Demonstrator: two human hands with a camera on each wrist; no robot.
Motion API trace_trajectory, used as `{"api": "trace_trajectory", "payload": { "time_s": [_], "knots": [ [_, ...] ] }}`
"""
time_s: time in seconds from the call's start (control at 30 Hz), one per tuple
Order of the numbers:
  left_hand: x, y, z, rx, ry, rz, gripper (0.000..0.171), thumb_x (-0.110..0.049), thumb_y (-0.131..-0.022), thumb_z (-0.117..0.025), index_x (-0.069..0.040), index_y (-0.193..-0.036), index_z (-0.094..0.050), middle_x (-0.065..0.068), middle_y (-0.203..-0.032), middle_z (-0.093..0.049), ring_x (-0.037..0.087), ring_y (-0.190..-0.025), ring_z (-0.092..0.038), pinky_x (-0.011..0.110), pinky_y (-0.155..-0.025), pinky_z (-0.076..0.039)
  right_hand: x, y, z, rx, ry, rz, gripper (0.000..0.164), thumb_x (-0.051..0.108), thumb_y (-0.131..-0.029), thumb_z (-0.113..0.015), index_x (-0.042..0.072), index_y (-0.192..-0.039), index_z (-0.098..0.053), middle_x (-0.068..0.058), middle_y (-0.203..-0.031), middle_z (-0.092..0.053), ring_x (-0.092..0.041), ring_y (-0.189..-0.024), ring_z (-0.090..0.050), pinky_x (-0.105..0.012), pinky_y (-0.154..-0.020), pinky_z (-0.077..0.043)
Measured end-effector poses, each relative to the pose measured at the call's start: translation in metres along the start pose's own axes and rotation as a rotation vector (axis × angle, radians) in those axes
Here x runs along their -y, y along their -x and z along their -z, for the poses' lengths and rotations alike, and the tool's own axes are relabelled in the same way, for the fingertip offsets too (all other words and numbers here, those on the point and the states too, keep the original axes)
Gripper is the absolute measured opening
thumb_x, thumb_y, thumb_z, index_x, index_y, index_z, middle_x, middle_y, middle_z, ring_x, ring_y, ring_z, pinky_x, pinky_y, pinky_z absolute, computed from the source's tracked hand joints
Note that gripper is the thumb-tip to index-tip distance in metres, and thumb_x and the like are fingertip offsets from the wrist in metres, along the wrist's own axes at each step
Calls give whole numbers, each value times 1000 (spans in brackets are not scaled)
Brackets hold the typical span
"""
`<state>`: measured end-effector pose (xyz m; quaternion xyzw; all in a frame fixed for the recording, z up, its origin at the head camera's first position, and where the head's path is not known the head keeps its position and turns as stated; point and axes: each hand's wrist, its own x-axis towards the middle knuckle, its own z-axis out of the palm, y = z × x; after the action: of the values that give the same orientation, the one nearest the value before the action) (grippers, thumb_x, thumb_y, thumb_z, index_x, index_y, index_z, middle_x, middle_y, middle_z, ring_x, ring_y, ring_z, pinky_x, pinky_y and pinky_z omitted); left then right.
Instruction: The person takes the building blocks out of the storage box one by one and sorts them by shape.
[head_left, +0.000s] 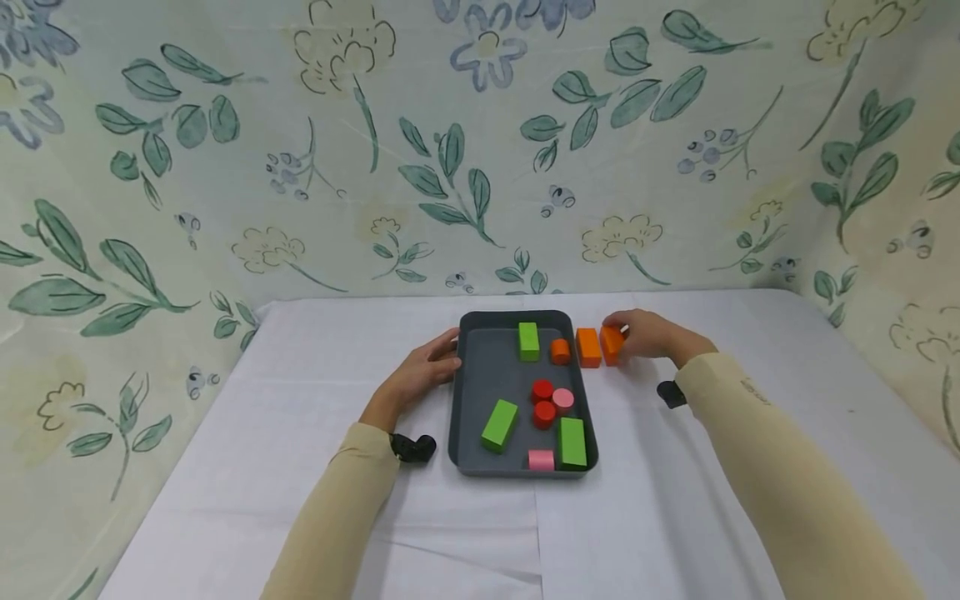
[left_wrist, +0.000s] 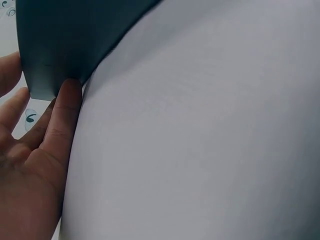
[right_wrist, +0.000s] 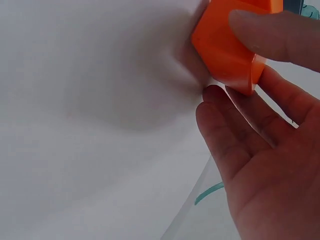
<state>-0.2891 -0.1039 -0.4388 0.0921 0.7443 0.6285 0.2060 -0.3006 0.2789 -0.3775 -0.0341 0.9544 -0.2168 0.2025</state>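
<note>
Beside the right wall of a grey tray [head_left: 491, 354], my right hand [head_left: 647, 335] pinches an orange block [head_left: 611, 344]. In the right wrist view the thumb [right_wrist: 270, 37] lies on one face of that block [right_wrist: 220, 45], and the fingers reach round its other side. A second orange block [head_left: 588, 348] stands just to the left, next to the tray. My left hand [head_left: 420, 372] touches the tray's left side. The left wrist view shows its fairly straight fingers [left_wrist: 62, 115] against the tray's dark outer wall [left_wrist: 65, 45].
Inside the tray are green blocks [head_left: 499, 426], an orange cylinder [head_left: 560, 352], red cylinders [head_left: 543, 414] and pink cylinders [head_left: 541, 460]. A white cloth [head_left: 315, 467] covers the table. Behind it hangs a floral curtain [head_left: 420, 83].
</note>
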Motion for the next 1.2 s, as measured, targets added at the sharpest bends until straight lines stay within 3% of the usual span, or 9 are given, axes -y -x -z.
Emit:
{"api": "trace_trajectory", "payload": {
  "time_s": [0.5,1.2],
  "knots": [
    [-1,0,-2,-11,4,34,65,-13,-100,-55,-30,-157,-30,8,-165,-26,27,-150,-35,47,-120,-38,-1,1,-6,24,-50,-6,69,7,-84,-69,10,-147,-42,-23,-149,-41,-41,-127,-41,-64,-113,-37],
    [-3,5,-2,-8,-14,20,65,-14,-100,-55,-29,-157,-29,8,-165,-26,27,-151,-32,48,-120,-36,-2,-5,-8,55,-69,-13,73,9,-83,-70,14,-148,-38,-24,-151,-38,-42,-129,-40,-65,-113,-37]
  ]
}}
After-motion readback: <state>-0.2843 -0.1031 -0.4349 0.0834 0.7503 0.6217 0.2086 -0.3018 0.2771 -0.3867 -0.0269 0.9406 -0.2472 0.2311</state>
